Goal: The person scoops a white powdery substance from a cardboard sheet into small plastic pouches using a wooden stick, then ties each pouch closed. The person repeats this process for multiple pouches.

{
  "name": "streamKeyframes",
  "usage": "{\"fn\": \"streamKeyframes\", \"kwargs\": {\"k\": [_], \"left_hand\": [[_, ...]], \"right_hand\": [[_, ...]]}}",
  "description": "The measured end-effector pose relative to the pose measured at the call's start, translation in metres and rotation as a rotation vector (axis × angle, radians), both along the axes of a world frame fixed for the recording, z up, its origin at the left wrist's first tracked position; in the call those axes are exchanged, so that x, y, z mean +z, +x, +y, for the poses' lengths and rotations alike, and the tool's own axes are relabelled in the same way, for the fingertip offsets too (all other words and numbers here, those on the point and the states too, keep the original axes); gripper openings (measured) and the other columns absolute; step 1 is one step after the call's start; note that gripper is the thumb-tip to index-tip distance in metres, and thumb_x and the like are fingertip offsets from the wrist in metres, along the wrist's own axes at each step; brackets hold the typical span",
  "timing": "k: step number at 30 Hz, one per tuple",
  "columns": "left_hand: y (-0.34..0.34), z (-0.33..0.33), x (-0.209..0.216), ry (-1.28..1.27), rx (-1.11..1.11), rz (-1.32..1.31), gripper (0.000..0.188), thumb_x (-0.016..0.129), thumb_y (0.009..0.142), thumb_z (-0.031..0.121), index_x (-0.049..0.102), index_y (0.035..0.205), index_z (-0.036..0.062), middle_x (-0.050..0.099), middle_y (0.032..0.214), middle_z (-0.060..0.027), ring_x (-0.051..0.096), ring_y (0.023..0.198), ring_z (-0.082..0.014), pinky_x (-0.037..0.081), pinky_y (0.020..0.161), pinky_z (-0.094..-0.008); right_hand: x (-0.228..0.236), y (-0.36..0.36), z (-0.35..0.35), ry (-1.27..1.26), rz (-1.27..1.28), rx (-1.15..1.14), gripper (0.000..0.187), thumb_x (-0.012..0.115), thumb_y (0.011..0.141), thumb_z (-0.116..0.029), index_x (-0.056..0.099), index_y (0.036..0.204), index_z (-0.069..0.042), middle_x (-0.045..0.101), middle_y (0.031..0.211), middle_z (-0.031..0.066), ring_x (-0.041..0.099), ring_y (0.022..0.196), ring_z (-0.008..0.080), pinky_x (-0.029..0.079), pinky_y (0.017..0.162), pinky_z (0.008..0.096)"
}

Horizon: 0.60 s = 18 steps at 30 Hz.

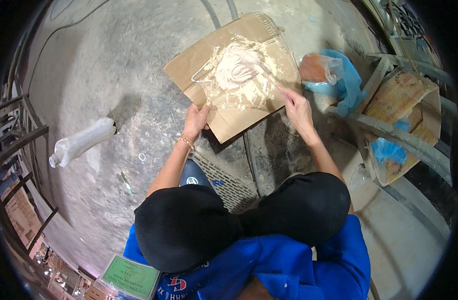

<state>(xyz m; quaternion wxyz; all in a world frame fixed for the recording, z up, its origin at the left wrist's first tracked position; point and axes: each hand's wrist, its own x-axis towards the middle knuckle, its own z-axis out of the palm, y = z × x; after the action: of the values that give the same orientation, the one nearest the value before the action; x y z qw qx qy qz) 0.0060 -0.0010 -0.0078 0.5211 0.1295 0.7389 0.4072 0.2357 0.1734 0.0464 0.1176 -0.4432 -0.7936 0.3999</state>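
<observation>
A flat sheet of brown cardboard (189,65) lies tilted in front of me. On it sits a heap of pinkish-white paste (235,65), ringed by pale yellow powder and crumbs. My left hand (195,120) grips the near left edge of the cardboard, thumb on top and the fingers partly hidden beneath. At the near right side of the paste, my right hand (297,109) is closed with its index finger stretched forward. It holds a thin, pale, paste-smeared tool (269,77) whose tip meets the paste; its exact kind is unclear. A thin white loop (198,80) shows at the paste's left.
A whitish plastic bottle (84,141) lies on the concrete floor at left. Blue and clear bags (346,80) with something orange sit right of the cardboard. Beyond a metal frame (399,137) stands a printed carton (401,100). A perforated plate (221,180) lies below my hands.
</observation>
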Motion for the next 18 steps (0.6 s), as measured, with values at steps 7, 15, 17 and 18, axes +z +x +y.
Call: {"fn": "streamKeyframes", "kwargs": {"k": [7,15,17,18], "left_hand": [[-0.002,-0.004,0.005,0.010,0.013,-0.004,0.023,0.052,0.091,0.023,0.057,0.102,0.0023,0.062,0.071,-0.0019,0.056,0.051,-0.0080,0.044,0.040,-0.0214],[0.000,-0.003,-0.003,0.027,0.029,0.029,0.025,0.053,0.091,0.024,0.056,0.102,0.0017,0.061,0.071,-0.0026,0.056,0.050,-0.0086,0.044,0.039,-0.0215],[-0.005,-0.010,-0.006,0.011,0.025,0.022,0.025,0.053,0.091,0.024,0.056,0.102,0.0014,0.062,0.071,-0.0027,0.056,0.050,-0.0087,0.044,0.039,-0.0218],[-0.003,-0.006,-0.002,0.017,0.008,0.022,0.025,0.053,0.091,0.024,0.056,0.102,0.0014,0.062,0.071,-0.0027,0.056,0.050,-0.0086,0.044,0.039,-0.0219]], "right_hand": [[0.000,-0.011,-0.059,-0.151,-0.139,0.096,0.028,0.051,0.090,-0.018,0.063,0.116,-0.022,0.069,0.085,0.0090,0.064,0.066,0.0182,0.049,0.064,0.0334],[-0.001,0.002,0.023,0.086,-0.048,0.023,0.027,0.051,0.090,-0.018,0.063,0.115,-0.022,0.066,0.099,0.0131,0.066,0.081,0.0245,0.050,0.071,0.0344],[0.008,0.003,-0.004,-0.126,-0.127,0.009,0.026,0.052,0.090,-0.019,0.063,0.114,-0.020,0.066,0.100,0.0125,0.066,0.087,0.0251,0.049,0.074,0.0361],[0.007,0.002,-0.016,-0.047,-0.005,0.021,0.025,0.052,0.090,-0.020,0.063,0.113,-0.019,0.066,0.091,0.0142,0.066,0.078,0.0259,0.049,0.071,0.0352]]}}
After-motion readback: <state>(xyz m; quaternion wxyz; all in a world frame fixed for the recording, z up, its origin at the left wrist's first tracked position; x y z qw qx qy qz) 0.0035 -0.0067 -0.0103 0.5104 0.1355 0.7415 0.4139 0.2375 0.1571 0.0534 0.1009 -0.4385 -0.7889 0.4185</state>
